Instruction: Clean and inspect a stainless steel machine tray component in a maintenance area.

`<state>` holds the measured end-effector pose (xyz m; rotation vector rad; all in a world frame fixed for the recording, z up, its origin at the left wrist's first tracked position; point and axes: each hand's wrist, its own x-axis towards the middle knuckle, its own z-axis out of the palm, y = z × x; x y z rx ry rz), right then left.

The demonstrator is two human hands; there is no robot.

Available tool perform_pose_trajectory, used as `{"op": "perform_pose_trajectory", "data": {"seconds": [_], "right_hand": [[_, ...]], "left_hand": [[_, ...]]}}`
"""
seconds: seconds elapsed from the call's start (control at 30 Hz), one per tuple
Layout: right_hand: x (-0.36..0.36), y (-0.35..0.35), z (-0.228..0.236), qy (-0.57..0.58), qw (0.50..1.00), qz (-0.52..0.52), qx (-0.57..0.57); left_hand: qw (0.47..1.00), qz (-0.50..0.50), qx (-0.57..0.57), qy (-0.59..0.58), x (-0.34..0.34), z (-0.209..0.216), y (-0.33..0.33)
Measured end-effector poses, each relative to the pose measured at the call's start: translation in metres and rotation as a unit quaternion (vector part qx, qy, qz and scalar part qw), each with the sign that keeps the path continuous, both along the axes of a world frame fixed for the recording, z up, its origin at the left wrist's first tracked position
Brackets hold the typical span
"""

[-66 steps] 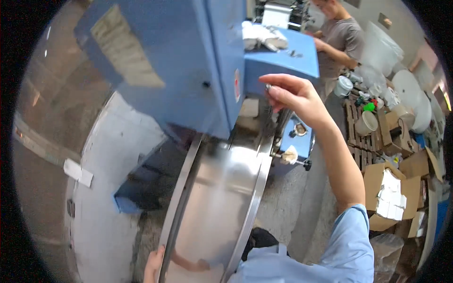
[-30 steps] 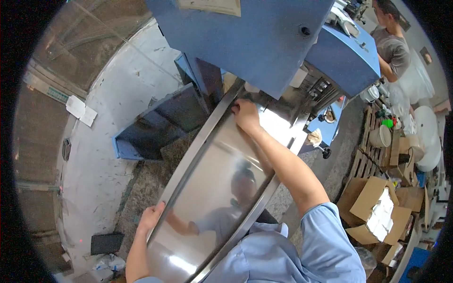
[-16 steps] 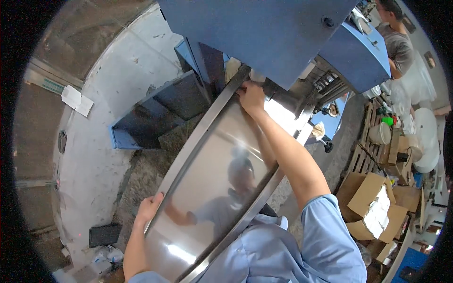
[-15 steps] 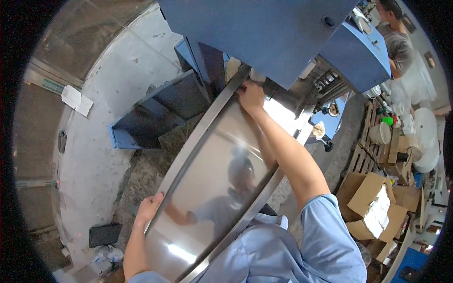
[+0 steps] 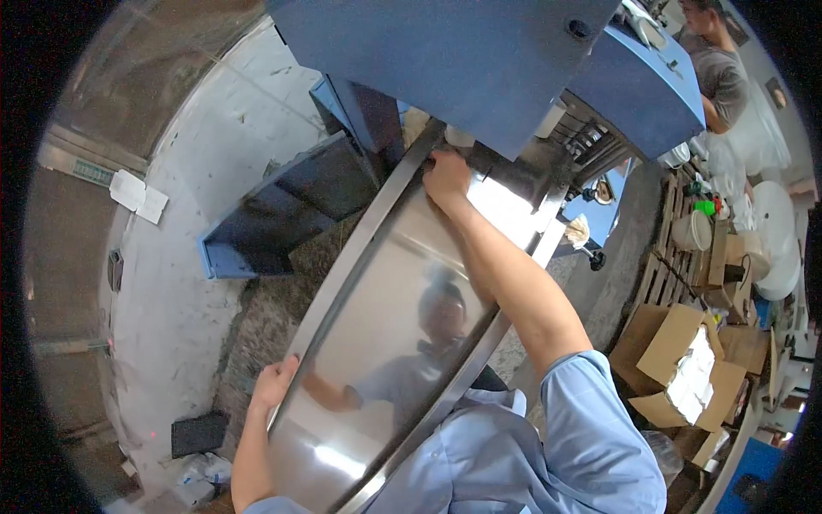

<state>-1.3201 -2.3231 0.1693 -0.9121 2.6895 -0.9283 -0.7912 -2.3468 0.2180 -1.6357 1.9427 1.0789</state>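
Steel trough lies under the right hand, grip unclear, its rim clasped by the left hand.

1. An industrial workshop.
2. Steel chute reaching under a blue machine.
3. Wooden pallet, bucket and open carton along the right.
4. Rough concrete floor.
5. Co-worker standing beyond.

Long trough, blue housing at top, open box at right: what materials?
Trough: probably stainless steel, polished; it gives mirror-like reflections.
Blue housing: likely painted sheet metal, low sheen; flat faces, crisp edges.
Open box: seemingly cardboard, matte brown; folded flaps.
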Motion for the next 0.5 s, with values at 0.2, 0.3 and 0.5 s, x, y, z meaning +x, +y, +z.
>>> {"op": "perform_pose_trajectory", "data": {"seconds": [0.2, 0.3, 0.5], "right_hand": [[0.005, -0.006, 0.011, -0.034, 0.999, -0.031, 0.020], [0.008, -0.008, 0.012, -0.044, 0.996, -0.080, 0.007], [0.007, -0.008, 0.009, -0.028, 0.997, -0.077, -0.016]], "left_hand": [[1.000, 0.011, 0.005, 0.002, 0.023, -0.024, -0.005], [1.000, 0.019, 0.018, 0.008, 0.016, -0.021, -0.004], [1.000, 0.010, 0.004, -0.003, 0.002, -0.003, 0.000]]}}
